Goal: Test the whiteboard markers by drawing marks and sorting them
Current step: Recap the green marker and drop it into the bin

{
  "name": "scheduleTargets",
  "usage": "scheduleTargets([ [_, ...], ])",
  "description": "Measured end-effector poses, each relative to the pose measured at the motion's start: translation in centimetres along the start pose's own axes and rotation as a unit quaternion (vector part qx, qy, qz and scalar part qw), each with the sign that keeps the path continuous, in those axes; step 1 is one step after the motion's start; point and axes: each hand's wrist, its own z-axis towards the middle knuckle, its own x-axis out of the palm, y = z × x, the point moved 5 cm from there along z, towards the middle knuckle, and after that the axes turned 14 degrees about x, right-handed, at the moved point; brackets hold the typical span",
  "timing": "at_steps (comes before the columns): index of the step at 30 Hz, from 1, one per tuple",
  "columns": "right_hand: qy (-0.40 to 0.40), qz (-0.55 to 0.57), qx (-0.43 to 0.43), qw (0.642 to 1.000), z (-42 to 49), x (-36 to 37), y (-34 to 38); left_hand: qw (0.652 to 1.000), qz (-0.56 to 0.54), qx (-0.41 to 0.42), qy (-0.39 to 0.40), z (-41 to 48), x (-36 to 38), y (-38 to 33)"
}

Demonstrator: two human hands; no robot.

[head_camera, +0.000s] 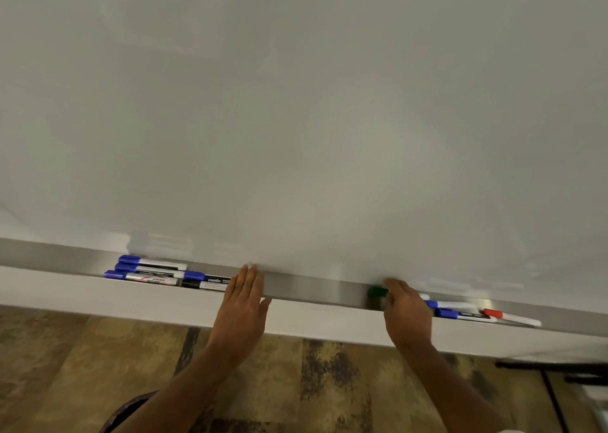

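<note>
A blank whiteboard (296, 103) fills the upper view, with a metal tray (312, 288) along its bottom edge. On the tray's left lies a group of several markers (154, 273), mostly blue-capped, one black. My left hand (243, 304) rests flat on the tray with straight fingers, just right of that group. My right hand (406, 314) reaches onto the tray and its fingers close around a green-capped marker (377, 293), whose body is hidden under the hand. Right of it lie two blue-capped markers (454, 311) and a red-capped marker (510, 317).
A white ledge (98, 297) runs below the tray. Underneath is a mottled brown floor (296, 383). A black stand foot (552, 370) shows at the lower right.
</note>
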Motion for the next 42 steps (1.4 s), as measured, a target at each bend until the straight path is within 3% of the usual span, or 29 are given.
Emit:
scheduleTargets([
  [4, 0.026, -0.070, -0.049, 0.996, 0.6, 0.7, -1.2, 1.000, -0.009, 0.019, -0.012, 0.6, 0.2, -2.5],
  [8, -0.017, -0.055, -0.124, 0.991, 1.0, 1.1, -1.6, 0.995, -0.068, 0.036, -0.066, 1.1, -0.9, -5.2],
  [12, -0.108, 0.082, -0.232, 0.963, 0.0, -1.4, 0.9, 0.969, -0.214, -0.002, -0.120, 2.4, -4.1, -8.7],
  [16, -0.137, 0.271, -0.238, 0.923, -1.2, -7.2, 5.3, 0.902, -0.394, -0.049, -0.168, 4.8, -9.1, -12.4],
  [22, -0.020, 0.476, -0.239, 0.846, -4.0, -17.1, 9.2, 0.790, -0.581, -0.013, -0.193, 6.9, -18.5, -19.0],
  [26, 0.072, 0.534, -0.168, 0.826, -5.1, -21.7, 9.0, 0.744, -0.635, 0.000, -0.208, 6.7, -22.2, -21.6],
  [28, 0.133, 0.573, -0.139, 0.796, -5.6, -23.9, 8.7, 0.726, -0.656, 0.013, -0.205, 6.5, -23.8, -23.2],
  [30, 0.171, 0.598, -0.125, 0.773, -6.1, -26.2, 8.3, 0.722, -0.662, 0.036, -0.197, 6.3, -25.3, -24.7],
  [38, 0.217, 0.593, -0.097, 0.769, -7.8, -32.9, 6.7, 0.732, -0.641, 0.071, -0.219, 6.0, -30.4, -29.3],
  [42, 0.166, 0.616, -0.092, 0.765, -8.3, -35.0, 6.2, 0.718, -0.650, 0.073, -0.238, 5.9, -32.2, -31.1],
])
